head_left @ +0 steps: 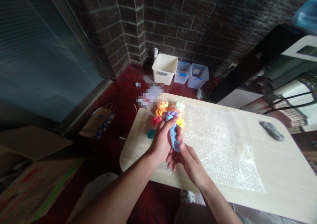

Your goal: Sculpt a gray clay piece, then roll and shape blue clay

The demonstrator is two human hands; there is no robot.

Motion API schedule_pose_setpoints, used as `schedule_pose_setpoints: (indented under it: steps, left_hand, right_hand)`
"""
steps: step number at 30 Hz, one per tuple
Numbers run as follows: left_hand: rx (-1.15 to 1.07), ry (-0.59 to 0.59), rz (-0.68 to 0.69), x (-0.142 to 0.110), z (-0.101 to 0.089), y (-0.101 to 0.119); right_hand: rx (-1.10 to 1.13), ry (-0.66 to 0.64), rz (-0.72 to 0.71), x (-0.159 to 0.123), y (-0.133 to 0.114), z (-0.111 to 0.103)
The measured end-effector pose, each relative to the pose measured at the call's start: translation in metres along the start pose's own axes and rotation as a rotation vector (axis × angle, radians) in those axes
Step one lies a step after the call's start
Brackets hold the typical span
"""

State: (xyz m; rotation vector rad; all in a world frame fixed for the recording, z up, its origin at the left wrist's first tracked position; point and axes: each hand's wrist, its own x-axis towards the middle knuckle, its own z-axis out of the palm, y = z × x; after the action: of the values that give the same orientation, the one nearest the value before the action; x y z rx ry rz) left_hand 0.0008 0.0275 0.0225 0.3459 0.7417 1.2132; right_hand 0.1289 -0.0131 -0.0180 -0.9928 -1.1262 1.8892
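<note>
A soft, elongated light-blue lump [174, 139], which looks like modelling clay, lies between my two hands above the table. My left hand [160, 140] is closed around its left side, with the thumb over its upper end. At the lower end, the thumb and fingers of my right hand [187, 156] press on it. Just beyond my hands sit several coloured lumps: orange [161, 109], red [156, 120], purple [171, 113], yellow [180, 122], pale green [180, 105] and teal [150, 134]. My hands partly hide some of them.
Bubble wrap [220, 144] covers much of the pale table [284, 171]. A grey lump [271, 131] rests towards the table's right end. Beyond stand a cream bin [164, 74] and clear plastic boxes [198, 79]. A paper bag [95, 123] and an open cardboard box [32, 184] are at left.
</note>
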Motion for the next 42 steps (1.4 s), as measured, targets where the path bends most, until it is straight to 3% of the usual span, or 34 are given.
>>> schedule_pose_setpoints:
  steps: [4,11,17,21,25,29,33,37,42]
  left_hand:
    - [0.083,0.042,0.036,0.0,-0.002,-0.004]
    - [0.396,0.047,-0.064,-0.003,-0.003,-0.014]
    - [0.254,0.009,0.19,0.002,-0.007,-0.015]
    - [0.615,-0.006,0.285,-0.001,-0.01,-0.014]
    - [0.966,-0.174,0.382,-0.004,-0.009,-0.018]
    - [1.15,-0.334,0.359,-0.002,-0.009,-0.021]
    - [1.224,-0.378,0.347,-0.001,-0.012,-0.021]
    - [1.211,-0.398,0.283,-0.002,-0.016,-0.018]
    - [1.034,-0.407,0.16,-0.004,-0.018,-0.016]
  right_hand:
    - [0.012,0.032,-0.013,0.002,-0.002,-0.001]
    - [-0.079,0.057,-0.073,0.002,-0.001,-0.004]
    - [-0.39,0.104,-0.159,-0.003,-0.009,-0.025]
    - [-0.208,0.241,-0.208,-0.002,-0.015,-0.039]
    - [-0.096,0.291,-0.281,-0.002,-0.021,-0.042]
    - [-0.183,0.315,-0.336,-0.005,-0.024,-0.044]
    - [-0.263,0.325,-0.328,-0.006,-0.027,-0.048]
    - [-0.288,0.29,-0.326,-0.005,-0.031,-0.049]
    - [-0.178,0.339,-0.309,-0.005,-0.03,-0.054]
